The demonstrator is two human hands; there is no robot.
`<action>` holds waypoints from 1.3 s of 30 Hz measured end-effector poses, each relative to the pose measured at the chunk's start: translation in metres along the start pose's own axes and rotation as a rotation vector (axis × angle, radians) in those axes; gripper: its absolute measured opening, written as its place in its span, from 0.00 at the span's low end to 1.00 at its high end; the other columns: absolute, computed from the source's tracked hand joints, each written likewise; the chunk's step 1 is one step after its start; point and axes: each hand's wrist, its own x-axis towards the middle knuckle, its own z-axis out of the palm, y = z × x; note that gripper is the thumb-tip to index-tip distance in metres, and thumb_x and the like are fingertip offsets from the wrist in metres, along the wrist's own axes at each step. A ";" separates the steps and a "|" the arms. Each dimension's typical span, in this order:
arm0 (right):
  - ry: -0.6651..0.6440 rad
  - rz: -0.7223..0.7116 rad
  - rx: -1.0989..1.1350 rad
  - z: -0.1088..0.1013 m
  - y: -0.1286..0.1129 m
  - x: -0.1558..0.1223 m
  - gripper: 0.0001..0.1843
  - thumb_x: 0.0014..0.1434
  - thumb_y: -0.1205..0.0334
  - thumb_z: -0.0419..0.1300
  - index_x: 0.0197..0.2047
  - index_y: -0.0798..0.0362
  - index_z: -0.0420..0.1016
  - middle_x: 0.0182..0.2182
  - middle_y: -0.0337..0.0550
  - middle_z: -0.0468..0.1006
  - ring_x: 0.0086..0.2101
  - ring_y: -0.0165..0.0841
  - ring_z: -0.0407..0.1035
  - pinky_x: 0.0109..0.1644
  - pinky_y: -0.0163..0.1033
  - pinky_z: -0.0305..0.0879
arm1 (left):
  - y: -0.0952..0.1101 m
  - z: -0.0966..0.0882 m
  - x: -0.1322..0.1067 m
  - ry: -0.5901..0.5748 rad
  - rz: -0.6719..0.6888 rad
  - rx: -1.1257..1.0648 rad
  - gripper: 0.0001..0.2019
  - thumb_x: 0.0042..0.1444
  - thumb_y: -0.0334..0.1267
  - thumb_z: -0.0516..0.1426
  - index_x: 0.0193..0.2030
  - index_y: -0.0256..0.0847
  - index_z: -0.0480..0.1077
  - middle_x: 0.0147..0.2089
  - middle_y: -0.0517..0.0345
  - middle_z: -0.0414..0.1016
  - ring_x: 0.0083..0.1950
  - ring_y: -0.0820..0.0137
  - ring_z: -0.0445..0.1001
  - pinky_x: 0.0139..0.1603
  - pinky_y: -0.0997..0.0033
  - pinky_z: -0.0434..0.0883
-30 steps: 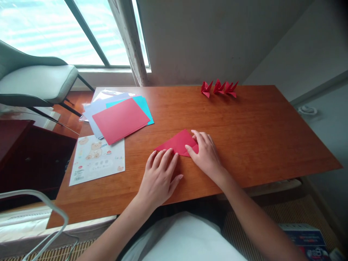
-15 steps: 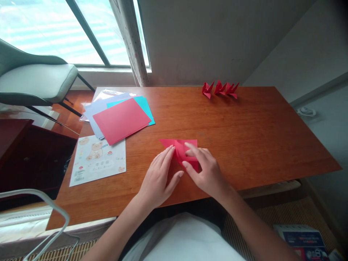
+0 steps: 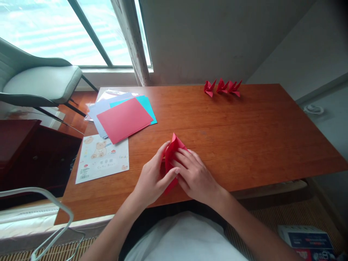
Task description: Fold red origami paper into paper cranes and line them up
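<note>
A partly folded sheet of red origami paper [image 3: 174, 143] stands tilted near the table's front edge, its pointed tip facing away from me. My left hand [image 3: 153, 177] grips its left side, fingers behind it and thumb in front. Pressed against the paper's right face are the fingers of my right hand [image 3: 194, 173], whose thumb is partly hidden below. Both hands cover much of the lower part of the sheet.
Three red folded paper cranes [image 3: 223, 87] stand at the table's back edge. To the left lie red sheets [image 3: 125, 119], blue sheets [image 3: 150, 108] and a bear-print card [image 3: 106, 157]. A chair [image 3: 43, 81] stands beyond, by the window.
The red paper has gone from lying nearly flat to standing tilted and turned, its tip away from me. My left hand now grips its side; my right fingers have moved onto its face.
</note>
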 end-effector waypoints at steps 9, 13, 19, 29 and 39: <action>0.030 0.089 -0.159 -0.007 0.024 -0.004 0.19 0.66 0.66 0.53 0.58 0.54 0.74 0.62 0.49 0.71 0.65 0.46 0.59 0.70 0.58 0.55 | -0.014 0.002 0.008 0.205 -0.040 0.184 0.27 0.64 0.35 0.52 0.70 0.43 0.55 0.51 0.50 0.78 0.42 0.66 0.79 0.40 0.67 0.78; 0.016 0.107 -0.186 -0.006 0.033 -0.006 0.20 0.66 0.68 0.53 0.59 0.54 0.73 0.62 0.50 0.71 0.65 0.46 0.58 0.70 0.59 0.55 | -0.023 0.002 0.006 0.255 0.108 0.543 0.30 0.63 0.34 0.54 0.71 0.43 0.53 0.73 0.41 0.54 0.71 0.53 0.60 0.63 0.49 0.69; -0.050 0.031 -0.127 -0.004 0.035 -0.006 0.24 0.64 0.73 0.51 0.62 0.57 0.70 0.65 0.52 0.67 0.67 0.44 0.55 0.70 0.55 0.57 | -0.029 -0.005 0.002 -0.063 0.368 0.779 0.28 0.59 0.21 0.49 0.65 0.39 0.64 0.72 0.48 0.60 0.75 0.57 0.52 0.73 0.47 0.55; -0.177 -0.076 -0.044 -0.006 0.041 -0.012 0.29 0.67 0.56 0.55 0.68 0.56 0.61 0.67 0.51 0.65 0.67 0.44 0.56 0.71 0.56 0.53 | -0.027 -0.017 0.002 -0.330 0.466 0.731 0.22 0.66 0.31 0.50 0.66 0.37 0.65 0.70 0.49 0.64 0.71 0.59 0.61 0.73 0.50 0.58; -0.156 -0.159 -0.079 -0.016 0.048 -0.017 0.24 0.66 0.62 0.56 0.64 0.58 0.68 0.63 0.54 0.70 0.64 0.46 0.61 0.68 0.55 0.59 | -0.023 -0.036 0.007 -0.378 0.346 0.491 0.34 0.61 0.54 0.57 0.70 0.43 0.57 0.70 0.48 0.64 0.71 0.59 0.62 0.72 0.52 0.59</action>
